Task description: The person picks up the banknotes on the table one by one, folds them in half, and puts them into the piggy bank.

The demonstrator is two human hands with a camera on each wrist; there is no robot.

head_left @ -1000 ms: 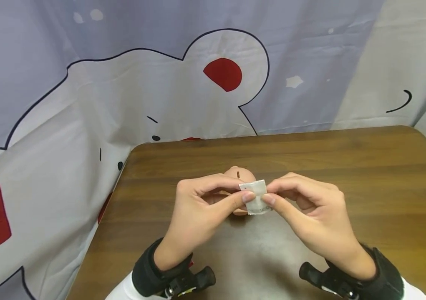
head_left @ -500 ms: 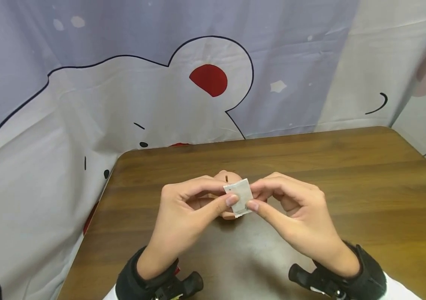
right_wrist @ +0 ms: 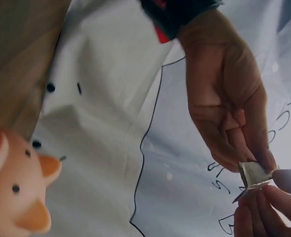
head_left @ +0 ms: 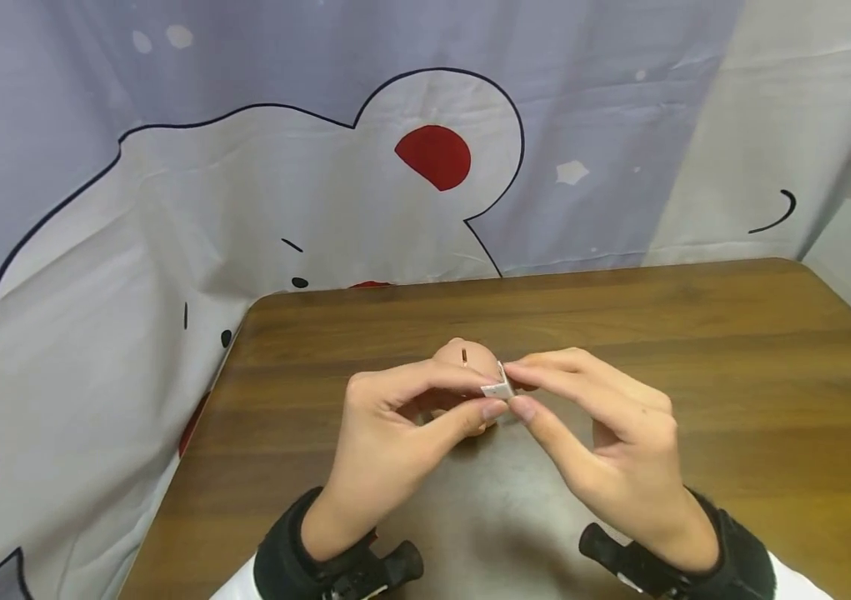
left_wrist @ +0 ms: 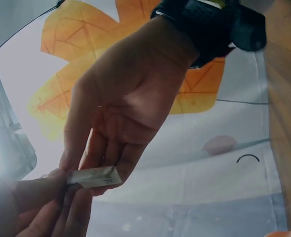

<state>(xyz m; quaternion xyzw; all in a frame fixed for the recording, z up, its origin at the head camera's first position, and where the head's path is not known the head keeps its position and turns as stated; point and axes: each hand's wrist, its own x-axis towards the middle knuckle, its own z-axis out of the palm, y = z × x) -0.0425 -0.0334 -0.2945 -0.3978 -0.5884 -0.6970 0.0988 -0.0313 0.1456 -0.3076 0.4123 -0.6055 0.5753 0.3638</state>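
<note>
Between both hands is a small square of white folded paper [head_left: 498,390] with faint print, bent along its middle. My left hand [head_left: 398,442] pinches its left side between thumb and fingers. On the other side, my right hand [head_left: 620,433] grips the right edge with thumb and fingertips. In the left wrist view the paper [left_wrist: 95,177] shows as a narrow folded strip; in the right wrist view the paper [right_wrist: 255,175] stands bent at an angle. Just behind the hands sits a pink piggy bank [head_left: 466,353], its slot showing on top and its lower part hidden by my left hand.
The brown wooden table [head_left: 733,358] has rounded far corners. A printed curtain [head_left: 245,192] hangs behind it and down its left side. Black bands with small cameras sit on both wrists. The piggy bank [right_wrist: 12,187] shows close up at lower left in the right wrist view.
The paper was spread flat toward the head camera; now it is folded and tilted almost edge-on. Both hands keep their pinch, with the right fingertips raised over its edge. The head view shifts slightly.
</note>
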